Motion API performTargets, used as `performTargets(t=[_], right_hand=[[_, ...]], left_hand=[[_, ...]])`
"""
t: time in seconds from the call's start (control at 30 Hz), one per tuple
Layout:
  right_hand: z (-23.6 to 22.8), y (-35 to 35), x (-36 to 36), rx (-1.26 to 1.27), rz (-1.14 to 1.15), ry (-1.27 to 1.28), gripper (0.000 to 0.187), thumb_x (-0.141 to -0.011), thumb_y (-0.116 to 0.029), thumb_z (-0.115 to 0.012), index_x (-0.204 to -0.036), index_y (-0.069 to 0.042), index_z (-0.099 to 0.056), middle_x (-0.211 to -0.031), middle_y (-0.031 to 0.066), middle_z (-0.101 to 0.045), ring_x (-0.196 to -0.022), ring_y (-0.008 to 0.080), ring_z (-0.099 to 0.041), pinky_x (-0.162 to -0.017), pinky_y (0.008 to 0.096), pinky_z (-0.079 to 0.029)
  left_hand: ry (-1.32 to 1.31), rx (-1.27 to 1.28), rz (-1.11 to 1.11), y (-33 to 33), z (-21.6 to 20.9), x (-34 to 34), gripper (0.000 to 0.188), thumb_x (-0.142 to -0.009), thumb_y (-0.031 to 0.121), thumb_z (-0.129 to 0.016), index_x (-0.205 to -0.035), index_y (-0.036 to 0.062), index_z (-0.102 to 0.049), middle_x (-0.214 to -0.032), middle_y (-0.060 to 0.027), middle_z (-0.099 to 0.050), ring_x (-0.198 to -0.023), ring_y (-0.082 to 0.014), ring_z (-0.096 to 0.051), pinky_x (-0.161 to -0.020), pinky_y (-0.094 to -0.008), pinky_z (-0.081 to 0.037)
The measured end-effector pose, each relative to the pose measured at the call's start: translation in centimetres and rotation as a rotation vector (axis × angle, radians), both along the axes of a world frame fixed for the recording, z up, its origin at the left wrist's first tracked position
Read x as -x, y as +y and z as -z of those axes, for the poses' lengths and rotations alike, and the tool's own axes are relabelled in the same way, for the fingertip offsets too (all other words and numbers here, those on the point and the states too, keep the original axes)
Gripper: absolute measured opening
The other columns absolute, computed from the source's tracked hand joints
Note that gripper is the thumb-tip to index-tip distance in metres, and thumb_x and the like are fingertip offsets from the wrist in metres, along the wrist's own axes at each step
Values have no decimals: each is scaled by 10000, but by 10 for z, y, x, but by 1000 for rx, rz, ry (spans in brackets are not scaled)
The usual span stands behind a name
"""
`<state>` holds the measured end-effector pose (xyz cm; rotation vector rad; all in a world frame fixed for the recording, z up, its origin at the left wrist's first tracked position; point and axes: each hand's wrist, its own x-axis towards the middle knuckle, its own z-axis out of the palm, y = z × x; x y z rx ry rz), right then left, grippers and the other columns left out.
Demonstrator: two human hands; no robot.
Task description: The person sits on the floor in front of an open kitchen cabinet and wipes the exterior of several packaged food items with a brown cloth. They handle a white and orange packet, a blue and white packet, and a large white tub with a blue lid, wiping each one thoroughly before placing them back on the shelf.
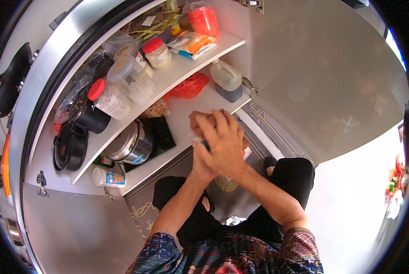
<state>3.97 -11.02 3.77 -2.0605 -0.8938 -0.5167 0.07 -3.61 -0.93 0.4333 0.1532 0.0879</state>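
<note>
My left hand (202, 160) and my right hand (225, 144) are close together in front of the cupboard, above the floor mat. The right hand lies over the left, its fingers bent across the top. Both are closed around something mostly hidden. A bit of green shows between the palms, and a bit of red and white shows beyond the right wrist; I cannot make out what it is. The fingertips are a little blurred. Nearest beyond them are a plastic jug (227, 80) of dark liquid and a red plastic bag (189, 86) on the lower shelf.
Several jars, among them a red-lidded jar (157, 52), crowd the upper shelf (186, 68). A steel pot (130, 142) and a white canister (108, 177) stand below. Open cupboard doors flank me, the right door (323, 77) reaching far out. A patterned mat (172, 171) lies underneath.
</note>
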Motion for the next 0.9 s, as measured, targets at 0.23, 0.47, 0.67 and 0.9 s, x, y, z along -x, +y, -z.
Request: performTargets(t=[0.23,0.47,0.67,0.9], right_hand=[[19,-3,16,25,-147,-298,399,-756,-254,-586,-1155,-249,-576,-1225,88,-507,-1123,318,-469,-867,538,-374],[24,-19,-20,42,160,102,416,-821,-155,-592,-1235,-145,-550,-1182,125,-519,-1022,326,-511,-833,454,-444],[43,-28,-19,-12,121,115,442,-815,-157,-619,-1234,-55,-520,-1085,207,-521,-913,358,-535,-751,471,-491],[49,-32,18,119,34,-8,503,-761,-90,-630,-1251,-33,-531,-1120,221,-497,-925,358,-531,-775,439,-486]], left_hand=[[-359,115,110,29,9,-6,660,-923,594,-307,-1316,86,-459,-1303,-131,-509,-1208,-275,-465,-1048,-448,-342],[-69,-3,-125,13,-23,-12,602,-936,527,-296,-1328,102,-462,-1312,-129,-514,-1194,-297,-499,-1042,-446,-361],[-99,-14,-227,26,-23,-6,503,-932,439,-369,-1269,89,-502,-1248,-125,-555,-1136,-309,-539,-993,-493,-401],[-107,10,-307,34,-22,-8,487,-929,423,-393,-1216,52,-522,-1216,-141,-570,-1110,-320,-551,-981,-463,-423]])
